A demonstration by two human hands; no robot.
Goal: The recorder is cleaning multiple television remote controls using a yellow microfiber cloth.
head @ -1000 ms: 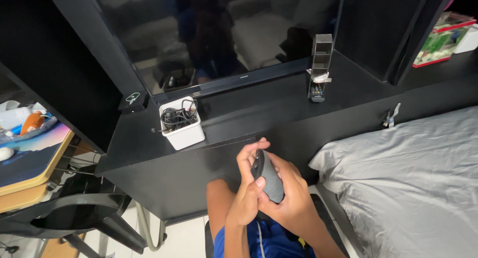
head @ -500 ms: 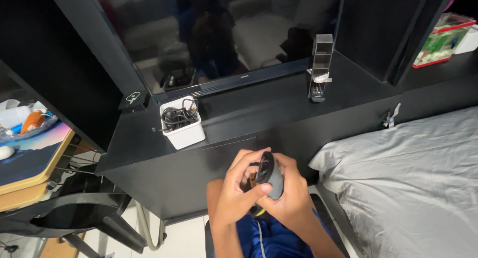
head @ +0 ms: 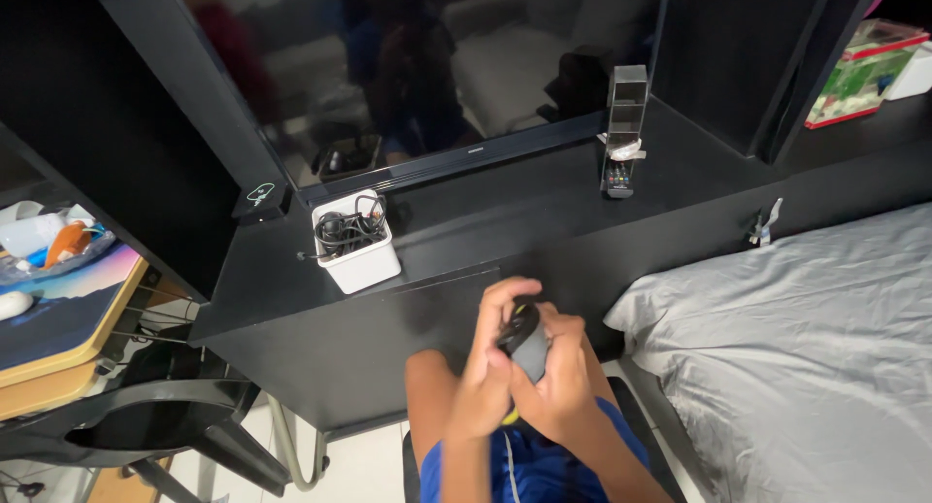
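Black worktop (head: 544,207) under dark screen (head: 427,66); white cable bin (head: 356,241) on it; grey bed (head: 806,338) right | 2 hands, left (head: 485,382) and right (head: 553,386), clasping dark rounded object (head: 527,340) above lap

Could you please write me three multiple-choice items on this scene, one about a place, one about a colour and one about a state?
1. Where does the white tub of cables stand?
A. on the black cabinet top, left of the screen's lower edge
B. on the bed
C. on the floor

2. What colour is the bedding?
A. red
B. grey
C. yellow

3. How is the dark grey device held?
A. lying loose on the cabinet
B. in one hand only
C. between both hands

Answers:
1 A: the tub rests on the black cabinet near the screen's corner.
2 B: the sheet is plainly grey.
3 C: the left hand and right hand both close on it.
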